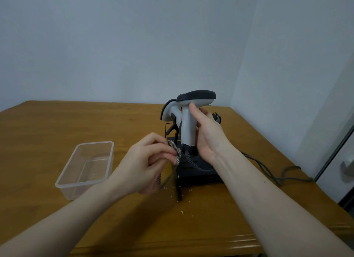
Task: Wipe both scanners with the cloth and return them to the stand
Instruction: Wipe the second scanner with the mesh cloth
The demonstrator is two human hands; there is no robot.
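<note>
step: wiping first scanner [188,122] | right hand [207,134] gripped handle | left hand [151,161] pinched cloth [177,153] | next: likely rub head, reseat in stand [199,175]

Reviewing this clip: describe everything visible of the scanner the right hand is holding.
The nearer scanner is a pistol-shaped handheld unit that looks like plastic, with a light grey handle and a dark, rounded head on top, the head pointing right. It stands upright, its lower end at the black stand, where a coiled grey cord leaves its base. The right hand grips the handle from the right, thumb just under the head. The left hand, holding the cloth, is close to its base; contact is unclear.
</note>
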